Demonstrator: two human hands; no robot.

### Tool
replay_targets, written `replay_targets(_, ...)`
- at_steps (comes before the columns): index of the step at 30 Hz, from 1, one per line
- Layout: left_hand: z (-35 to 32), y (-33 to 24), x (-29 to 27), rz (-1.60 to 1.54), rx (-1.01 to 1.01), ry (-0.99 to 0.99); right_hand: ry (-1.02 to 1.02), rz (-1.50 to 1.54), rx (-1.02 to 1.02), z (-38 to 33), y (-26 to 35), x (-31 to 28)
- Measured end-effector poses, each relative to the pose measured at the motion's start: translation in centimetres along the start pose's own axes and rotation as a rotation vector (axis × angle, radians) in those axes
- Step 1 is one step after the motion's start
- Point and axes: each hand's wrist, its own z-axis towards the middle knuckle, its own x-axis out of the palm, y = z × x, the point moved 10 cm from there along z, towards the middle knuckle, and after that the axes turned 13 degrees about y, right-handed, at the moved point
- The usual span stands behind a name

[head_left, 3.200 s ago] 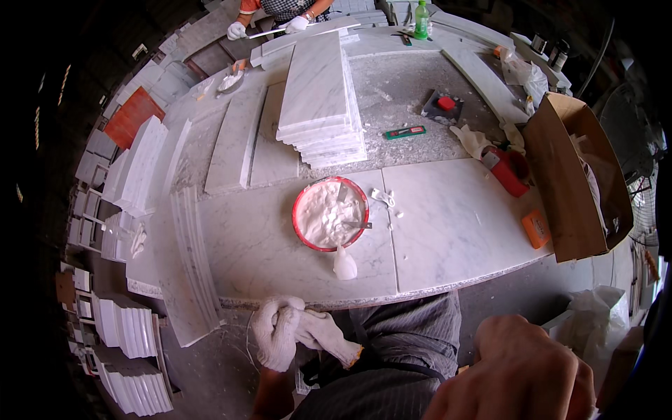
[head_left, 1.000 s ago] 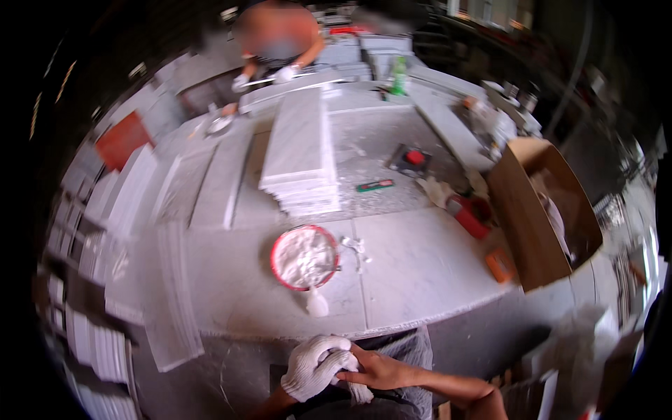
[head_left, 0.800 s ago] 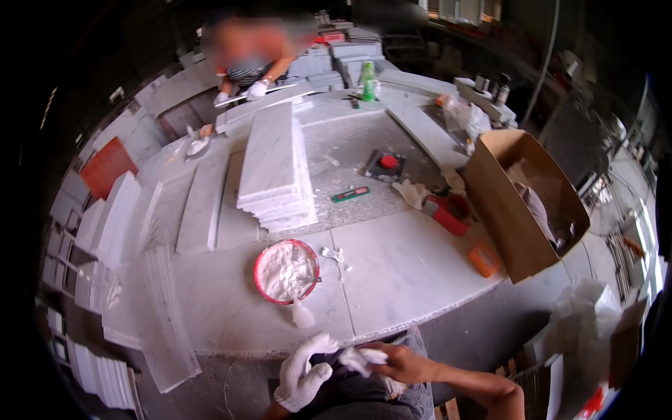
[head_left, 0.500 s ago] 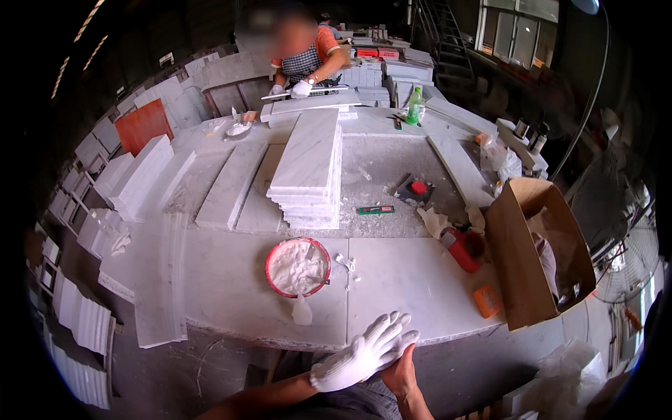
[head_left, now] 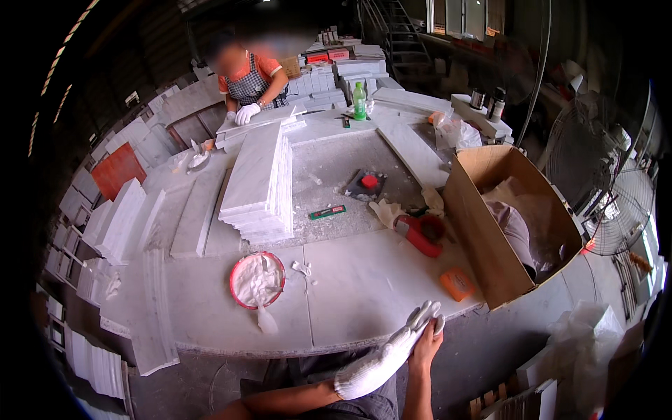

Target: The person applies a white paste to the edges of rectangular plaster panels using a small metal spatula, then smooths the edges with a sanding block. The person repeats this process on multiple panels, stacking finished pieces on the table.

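My left hand wears a white knitted glove, its fingers stretched out and pointing away to the right. My bare right hand is pressed against the gloved hand's right side, with its fingers closed on the glove near the fingers; part of its grip is hidden. Both are held low in front of the marble table's near edge. Further left on the table stands a red-rimmed bowl of white paste with a scraper in it. A small orange box lies just beyond my hands.
An open cardboard box stands at the table's right end, beside a red tape dispenser. Mid-table are a stack of marble slabs and a small green box. Across the table a gloved co-worker handles a slab. A fan stands right.
The view has turned to the right, so the table's things sit further left. My hands have stayed together; the right fingers now close nearer the glove's fingertips. The co-worker's hands have moved over the slabs.
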Motion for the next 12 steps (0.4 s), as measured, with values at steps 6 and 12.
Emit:
replay_targets(6,2.2,0.4,-1.9,-0.253,0.122,0.010,0.158,-0.079,0.357,-0.7,-1.7,-2.1)
replay_targets(12,7.0,-7.2,6.0,2.628,-0.232,-0.175,0.355,-0.153,0.446,-1.0,1.2,1.4)
